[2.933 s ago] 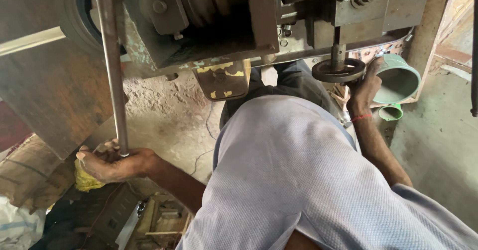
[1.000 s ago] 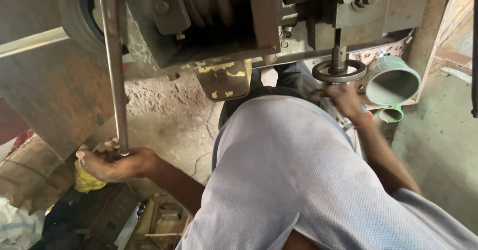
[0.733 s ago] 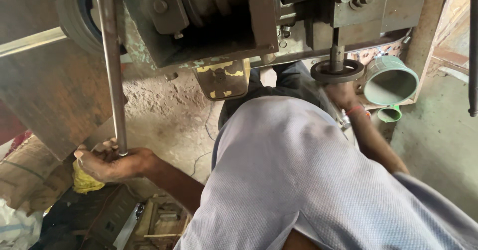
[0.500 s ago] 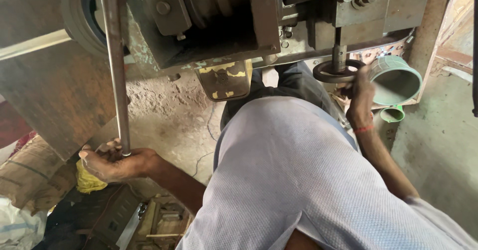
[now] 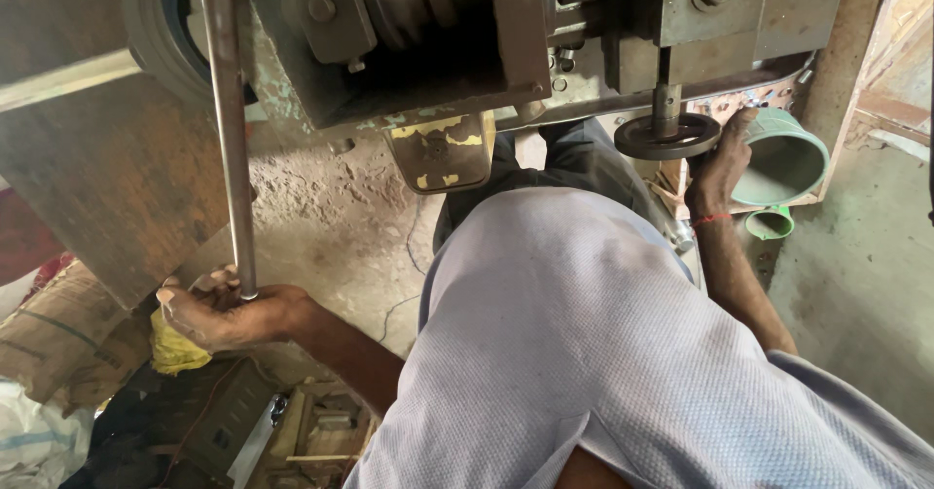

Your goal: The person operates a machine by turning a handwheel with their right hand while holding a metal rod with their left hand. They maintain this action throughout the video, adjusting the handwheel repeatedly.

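I look down over my own grey shirt at a heavy grey metal machine [image 5: 438,32]. My left hand [image 5: 229,309] grips the lower end of a long steel lever rod [image 5: 229,139] that hangs down from the machine at the left. My right hand [image 5: 720,163] reaches forward on the right, and its fingers hold the right rim of a small dark handwheel [image 5: 662,139] on a vertical shaft under the machine. A thin red thread circles my right wrist.
A yellow cloth [image 5: 175,348] lies just under my left hand. Two pale green pipe fittings [image 5: 788,168] stand on the floor right of the handwheel. Sacks [image 5: 49,343] and wooden scraps [image 5: 311,431] lie at the lower left; a chipped yellow plate [image 5: 443,153] hangs below the machine.
My right hand has shifted around the handwheel, from beneath it to its right rim, with the fingers now raised onto the edge. My left hand has stayed on the lever rod.
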